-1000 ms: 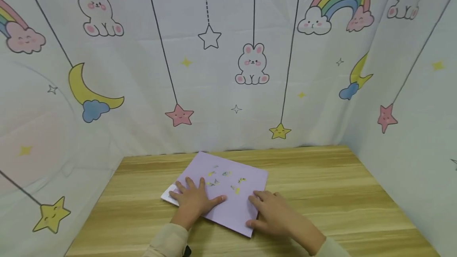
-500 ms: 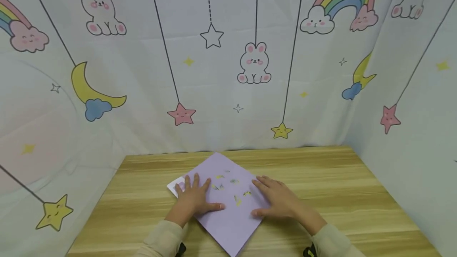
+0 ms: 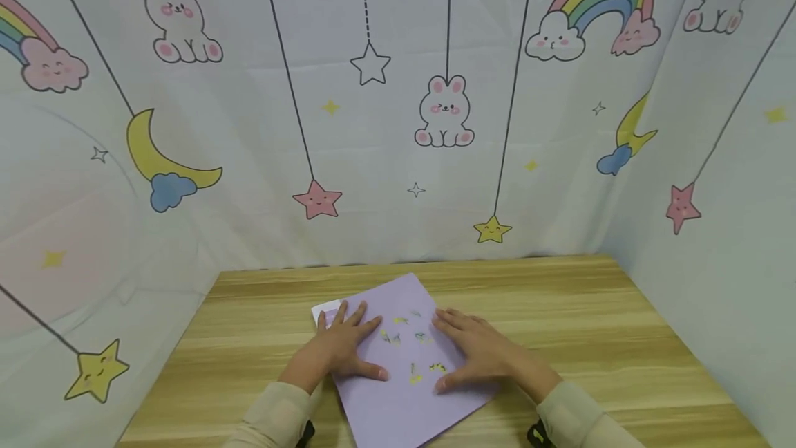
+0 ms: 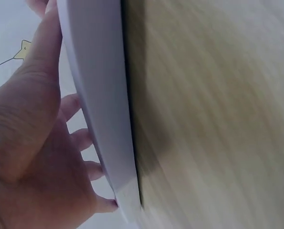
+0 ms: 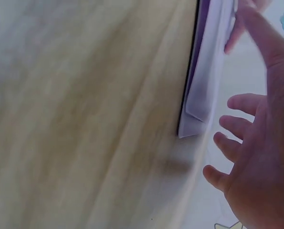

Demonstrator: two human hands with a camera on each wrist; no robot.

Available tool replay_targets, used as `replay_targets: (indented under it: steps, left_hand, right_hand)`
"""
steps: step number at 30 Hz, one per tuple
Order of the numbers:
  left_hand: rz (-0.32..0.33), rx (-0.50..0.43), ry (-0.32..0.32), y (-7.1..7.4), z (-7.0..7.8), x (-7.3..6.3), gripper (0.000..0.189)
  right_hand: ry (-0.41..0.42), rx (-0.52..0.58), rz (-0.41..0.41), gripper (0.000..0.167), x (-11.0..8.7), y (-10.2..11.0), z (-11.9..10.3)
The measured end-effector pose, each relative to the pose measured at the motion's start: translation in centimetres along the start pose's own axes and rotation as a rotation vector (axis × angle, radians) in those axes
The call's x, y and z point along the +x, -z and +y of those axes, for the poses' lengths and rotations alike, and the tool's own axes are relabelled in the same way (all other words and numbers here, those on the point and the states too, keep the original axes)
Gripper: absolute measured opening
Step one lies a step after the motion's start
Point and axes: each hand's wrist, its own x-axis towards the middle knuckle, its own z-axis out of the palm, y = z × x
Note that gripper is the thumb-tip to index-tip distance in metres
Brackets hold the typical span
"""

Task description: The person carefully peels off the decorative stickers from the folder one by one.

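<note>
A flat lilac cardboard piece, like a thin box or folder [image 3: 398,406], lies turned at an angle on the wooden table. Small yellow and green marks are scattered over its top, and a white patch [image 3: 320,309] shows at its far left corner. My left hand [image 3: 345,348] rests on its left part, fingers spread and thumb pointing inward. On the right side, my right hand [image 3: 475,348] lies over the edge with straight fingers and the thumb on top. The right wrist view shows layered edges and a folded flap [image 5: 199,102] at one end.
The wooden table [image 3: 597,337] reaches back to a white cloth [image 3: 267,123] printed with rabbits, stars, moons and rainbows. More of this cloth encloses both sides. Dark straps [image 3: 539,434] sit under the wrists.
The lilac piece has turned clockwise on the table under both hands, its far corner swinging right. My right hand now reaches further over its right side; both hands stay on it.
</note>
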Motion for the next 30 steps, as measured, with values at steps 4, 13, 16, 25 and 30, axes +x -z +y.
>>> replay_targets:
  steps: [4,13,16,25,30]
  left_hand:
    - [0.013,0.026,-0.035,0.0,-0.1,-0.1,0.112]
    - [0.065,0.026,-0.036,-0.1,1.2,-0.6,0.113]
    - [0.065,0.024,-0.007,-0.2,2.2,-1.0,0.116]
    - [0.047,0.155,0.052,-1.5,5.5,-1.9,0.129]
    - [0.061,0.229,0.085,-2.3,5.7,-2.0,0.137]
  right_hand:
    - [0.000,-0.036,-0.037,0.124,0.3,-0.4,-0.2]
    - [-0.016,-0.140,-0.070,0.126,0.5,-0.6,-1.3]
    - [-0.042,-0.178,-0.075,0.127,0.8,-0.6,-1.8]
    - [-0.078,-0.248,-0.064,0.127,1.4,-0.8,-2.5]
    - [-0.083,-0.239,-0.080,0.126,1.4,-0.5,-2.6]
